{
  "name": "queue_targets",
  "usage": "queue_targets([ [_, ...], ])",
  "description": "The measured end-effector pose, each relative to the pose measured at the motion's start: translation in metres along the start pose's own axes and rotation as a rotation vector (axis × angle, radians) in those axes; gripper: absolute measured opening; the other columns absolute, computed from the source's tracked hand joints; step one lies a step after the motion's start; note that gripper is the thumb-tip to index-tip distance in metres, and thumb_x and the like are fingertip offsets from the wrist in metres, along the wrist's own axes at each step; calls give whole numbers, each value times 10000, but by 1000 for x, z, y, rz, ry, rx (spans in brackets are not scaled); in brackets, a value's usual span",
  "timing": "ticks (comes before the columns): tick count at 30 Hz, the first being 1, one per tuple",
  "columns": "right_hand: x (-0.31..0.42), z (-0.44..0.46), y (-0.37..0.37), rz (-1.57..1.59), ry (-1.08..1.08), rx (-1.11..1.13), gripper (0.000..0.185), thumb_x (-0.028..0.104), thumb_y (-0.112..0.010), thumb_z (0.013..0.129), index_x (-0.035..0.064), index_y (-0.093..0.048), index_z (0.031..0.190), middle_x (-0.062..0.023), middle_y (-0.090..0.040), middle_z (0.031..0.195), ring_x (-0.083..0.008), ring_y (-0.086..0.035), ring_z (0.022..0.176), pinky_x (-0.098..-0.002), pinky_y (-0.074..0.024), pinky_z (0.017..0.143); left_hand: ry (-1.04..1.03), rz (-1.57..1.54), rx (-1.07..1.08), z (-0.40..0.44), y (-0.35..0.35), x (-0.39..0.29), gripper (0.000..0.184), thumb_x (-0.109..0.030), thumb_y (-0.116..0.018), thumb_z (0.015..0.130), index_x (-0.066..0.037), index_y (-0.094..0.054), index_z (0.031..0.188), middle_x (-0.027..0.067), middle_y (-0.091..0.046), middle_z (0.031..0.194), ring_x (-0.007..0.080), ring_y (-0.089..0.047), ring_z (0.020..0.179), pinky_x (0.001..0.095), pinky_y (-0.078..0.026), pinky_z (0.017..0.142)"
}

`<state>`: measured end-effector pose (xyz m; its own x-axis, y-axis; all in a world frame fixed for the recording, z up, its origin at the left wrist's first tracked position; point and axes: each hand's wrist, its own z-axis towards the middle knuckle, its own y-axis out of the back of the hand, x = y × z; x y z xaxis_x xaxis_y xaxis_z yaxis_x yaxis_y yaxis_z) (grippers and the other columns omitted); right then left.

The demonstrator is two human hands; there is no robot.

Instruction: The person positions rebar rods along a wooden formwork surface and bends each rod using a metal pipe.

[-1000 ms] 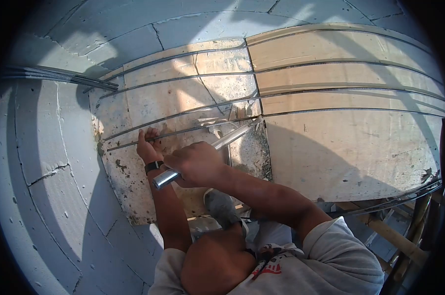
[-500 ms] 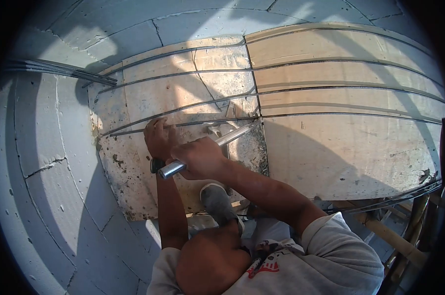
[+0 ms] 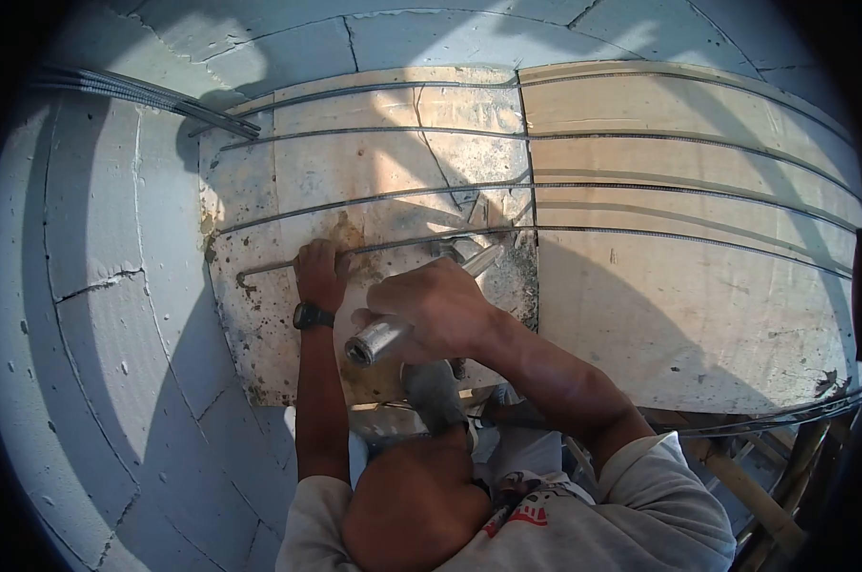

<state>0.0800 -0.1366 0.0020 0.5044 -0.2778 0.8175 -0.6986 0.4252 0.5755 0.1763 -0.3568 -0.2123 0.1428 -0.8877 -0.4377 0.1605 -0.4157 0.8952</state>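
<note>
The lowest rebar [image 3: 583, 229] has swung its left end, at centre left, away from its neighbour [image 3: 583, 186]. The metal tube [image 3: 383, 339] clenched in the right hand [image 3: 431, 303], mid-frame, might slip if that grip loosens, striking the left hand [image 3: 321, 274], which grasps the lowest rebar. There are two plywood panels [image 3: 659, 329], four rebars across them, one tube, two hands.

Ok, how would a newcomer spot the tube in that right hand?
Start at the pale wooden panels, crossed by long thin bars. By the lowest bar, the right hand grips a metal tube slanting up to the right. It is thicker and shorter than the bars, with an opening at its lower end.
</note>
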Motion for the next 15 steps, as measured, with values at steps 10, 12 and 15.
queue_targets([
  [10, -14, 14, -3, -87, -35, -56, 262, 199, -728, 706, 120, -691, 953, -79, -695, 753, -321, -688, 684, -441, -540, 594, -100, 70, 21, 0, -7, 14, 256, -259, -687, 862, -90, -584, 1023, 104, -598, 1079, 332, -561, 1031, 478, -429, 884],
  [12, -14, 16, -2, -67, -38, -68, 258, 202, -728, 711, 118, -686, 952, -82, -691, 748, -329, -684, 682, -447, -538, 594, -92, 55, 7, 2, -8, 15, 255, -246, -697, 847, -97, -584, 1021, 98, -600, 1076, 328, -562, 1032, 481, -428, 885],
  [15, -9, 22, -1, -38, -24, -61, 261, 210, -735, 719, 114, -678, 955, -97, -688, 752, -343, -680, 687, -455, -536, 602, -79, 76, 31, 0, -16, 27, 256, -231, -706, 832, -108, -583, 1021, 86, -602, 1070, 321, -565, 1031, 480, -429, 885],
])
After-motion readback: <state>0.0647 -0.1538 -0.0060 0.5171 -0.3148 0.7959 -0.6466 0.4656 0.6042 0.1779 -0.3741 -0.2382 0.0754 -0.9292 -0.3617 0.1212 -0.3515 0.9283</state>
